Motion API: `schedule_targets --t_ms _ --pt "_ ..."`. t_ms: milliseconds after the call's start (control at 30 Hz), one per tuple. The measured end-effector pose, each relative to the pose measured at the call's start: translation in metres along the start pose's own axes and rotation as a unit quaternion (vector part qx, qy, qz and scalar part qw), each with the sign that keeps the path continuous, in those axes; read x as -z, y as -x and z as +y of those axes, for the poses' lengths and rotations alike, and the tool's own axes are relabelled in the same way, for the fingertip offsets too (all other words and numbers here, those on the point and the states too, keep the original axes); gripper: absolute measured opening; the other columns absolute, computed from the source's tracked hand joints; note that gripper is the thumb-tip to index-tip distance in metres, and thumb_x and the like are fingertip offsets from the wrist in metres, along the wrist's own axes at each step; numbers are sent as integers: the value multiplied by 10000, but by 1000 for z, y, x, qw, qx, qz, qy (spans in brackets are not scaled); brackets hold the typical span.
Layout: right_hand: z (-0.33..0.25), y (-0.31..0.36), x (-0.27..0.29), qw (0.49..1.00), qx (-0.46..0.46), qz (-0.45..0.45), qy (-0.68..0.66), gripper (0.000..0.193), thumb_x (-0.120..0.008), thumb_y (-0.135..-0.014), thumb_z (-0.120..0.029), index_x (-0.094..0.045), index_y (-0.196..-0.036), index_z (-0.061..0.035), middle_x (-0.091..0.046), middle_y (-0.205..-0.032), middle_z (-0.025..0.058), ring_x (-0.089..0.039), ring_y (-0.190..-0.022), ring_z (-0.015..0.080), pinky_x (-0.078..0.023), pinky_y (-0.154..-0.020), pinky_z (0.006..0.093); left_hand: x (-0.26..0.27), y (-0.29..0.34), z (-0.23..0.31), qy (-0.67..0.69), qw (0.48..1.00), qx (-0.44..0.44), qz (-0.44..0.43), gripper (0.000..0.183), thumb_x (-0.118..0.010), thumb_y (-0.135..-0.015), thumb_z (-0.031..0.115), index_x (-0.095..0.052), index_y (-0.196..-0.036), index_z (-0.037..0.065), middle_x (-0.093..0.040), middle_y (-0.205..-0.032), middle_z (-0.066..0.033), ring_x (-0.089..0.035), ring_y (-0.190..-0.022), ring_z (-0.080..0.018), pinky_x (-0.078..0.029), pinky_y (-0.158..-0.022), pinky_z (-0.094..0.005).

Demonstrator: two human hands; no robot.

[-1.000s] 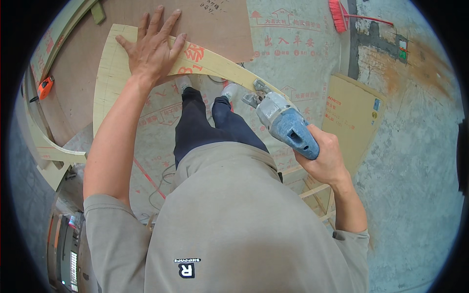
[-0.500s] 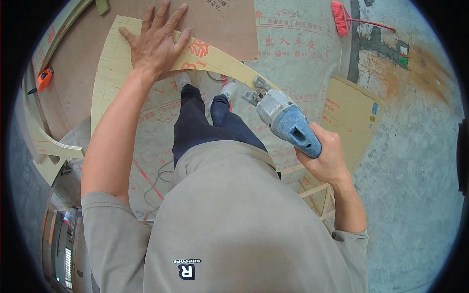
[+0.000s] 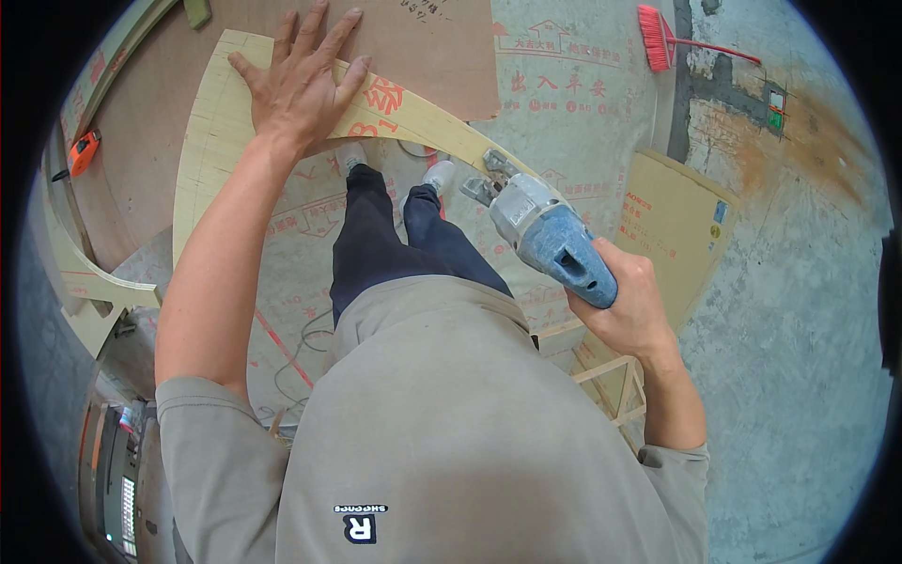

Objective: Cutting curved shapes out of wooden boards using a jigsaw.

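A curved plywood piece (image 3: 221, 113) with pencil lines and red printing arcs across the upper left over a brown board. Flat on its wide part lies my left hand (image 3: 301, 89), fingers spread, pressing down without gripping. My right hand (image 3: 625, 296) is closed around the rear body of a blue and grey power jigsaw (image 3: 554, 240). The jigsaw's metal shoe sits at the narrow right end of the plywood, by its curved edge; the blade cannot be made out clearly.
An orange tape measure (image 3: 84, 152) rests on the brown board (image 3: 418, 70) at left. More curved plywood pieces (image 3: 103, 282) lie at the far left. A red broom (image 3: 658, 38) stands at upper right. A tan panel (image 3: 662, 221) and a wooden frame (image 3: 615, 385) are to the right.
The jigsaw and my right hand have shifted slightly left along the plywood. My left hand stays in the same place.
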State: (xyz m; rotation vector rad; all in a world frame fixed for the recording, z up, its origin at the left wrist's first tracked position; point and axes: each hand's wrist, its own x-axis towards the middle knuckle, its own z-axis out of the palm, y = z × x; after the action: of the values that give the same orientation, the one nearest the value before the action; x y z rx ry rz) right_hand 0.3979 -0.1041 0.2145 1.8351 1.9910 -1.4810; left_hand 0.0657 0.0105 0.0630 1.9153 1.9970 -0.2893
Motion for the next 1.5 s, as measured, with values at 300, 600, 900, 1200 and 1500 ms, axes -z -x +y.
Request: schedule_targets --t_ms 300,600,900,1200,1500 --pt "-2 -2 -2 1000 8 8 6 188 -744 -768 -20 -625 -914 -22 -632 -776 152 -611 -660 333 -500 -658 365 -7 -2 -6 1 1000 -13 23 686 -579 -965 513 -409 -1593 295 -231 -1729 -49 -191 -1594 -312 -18 -1184 -800" --pt "2 5 -3 1000 -7 9 13 183 -742 -772 -24 -622 -909 -17 -630 -779 156 -614 -661 336 -498 -654 363 -2 -2 -4 -5 1000 -5 -8 684 -566 -974 520 -397 -1599 301 -212 -1737 -37 -191 -1596 -297 -19 -1190 -793" --pt "-1 3 -4 1000 -22 8 19 271 -747 -745 -58 -649 -996 -36 -688 -850 188 -687 -759 391 -545 -693 414 -1 -2 -2 1 1000 -1 -6 692 -566 -967 518 -399 -1599 292 -220 -1734 -42 -188 -1597 -305 -20 -1193 -789" --pt "-3 0 -3 1000 -13 2 23 278 -764 -746 -63 -650 -998 -36 -695 -861 189 -693 -767 390 -548 -697 414 2 -2 0 -8 1000 0 -11 690 -568 -967 510 -397 -1599 293 -223 -1732 -44 -177 -1600 -300 -13 -1193 -786" --pt "-6 -3 -4 1000 -11 5 21 268 -771 -751 -63 -652 -989 -33 -697 -862 190 -693 -758 393 -548 -689 414 0 -2 -1 8 1000 0 -6 687 -580 -962 508 -408 -1592 297 -227 -1731 -43 -178 -1599 -304 -12 -1192 -787"
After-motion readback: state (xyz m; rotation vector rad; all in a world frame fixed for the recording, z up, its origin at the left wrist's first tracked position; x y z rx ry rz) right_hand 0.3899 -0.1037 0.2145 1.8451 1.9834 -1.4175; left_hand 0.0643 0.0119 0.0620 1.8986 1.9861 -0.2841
